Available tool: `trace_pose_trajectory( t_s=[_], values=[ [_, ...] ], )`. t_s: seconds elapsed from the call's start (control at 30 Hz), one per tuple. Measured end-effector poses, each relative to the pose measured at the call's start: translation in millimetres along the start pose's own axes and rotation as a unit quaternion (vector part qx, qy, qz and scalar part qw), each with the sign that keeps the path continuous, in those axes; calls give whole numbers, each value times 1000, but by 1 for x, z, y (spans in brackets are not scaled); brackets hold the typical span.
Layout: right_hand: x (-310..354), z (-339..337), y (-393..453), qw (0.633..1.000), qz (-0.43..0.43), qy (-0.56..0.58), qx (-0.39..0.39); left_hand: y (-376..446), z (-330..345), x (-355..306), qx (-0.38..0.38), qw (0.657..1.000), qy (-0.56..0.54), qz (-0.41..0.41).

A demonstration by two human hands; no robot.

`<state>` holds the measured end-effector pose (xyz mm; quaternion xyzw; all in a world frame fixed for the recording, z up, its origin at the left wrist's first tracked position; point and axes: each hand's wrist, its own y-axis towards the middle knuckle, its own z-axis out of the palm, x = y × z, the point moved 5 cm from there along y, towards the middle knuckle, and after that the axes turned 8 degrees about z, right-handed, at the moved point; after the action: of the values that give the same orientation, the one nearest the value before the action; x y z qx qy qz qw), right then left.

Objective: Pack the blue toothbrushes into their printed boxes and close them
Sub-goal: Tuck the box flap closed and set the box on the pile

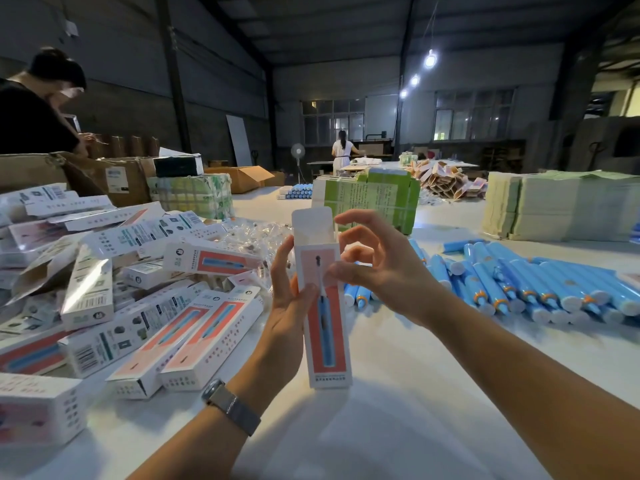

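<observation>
We hold 1 printed box (323,317) upright above the white table (398,393), our left hand (289,306) gripping its lower half; its top flap (313,225) stands open; our right hand (377,265) touches its right edge, fingers loosely curled; blue toothbrushes (526,285) lie at right; packed boxes (145,306) pile at left.

Two hands (287,306), one held box (323,306)

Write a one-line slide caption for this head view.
Left hand holds an upright box, top flap open, right hand beside it.
</observation>
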<state>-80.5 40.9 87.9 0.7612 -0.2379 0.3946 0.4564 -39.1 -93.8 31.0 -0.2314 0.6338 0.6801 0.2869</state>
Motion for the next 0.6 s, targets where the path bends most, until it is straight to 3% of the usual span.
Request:
trace_pose_trajectory(
  t_s=[0.6],
  values=[
    [11,0,-4,997,-20,-67,14,2,-3,-8,11,998,49,37]
  ],
)
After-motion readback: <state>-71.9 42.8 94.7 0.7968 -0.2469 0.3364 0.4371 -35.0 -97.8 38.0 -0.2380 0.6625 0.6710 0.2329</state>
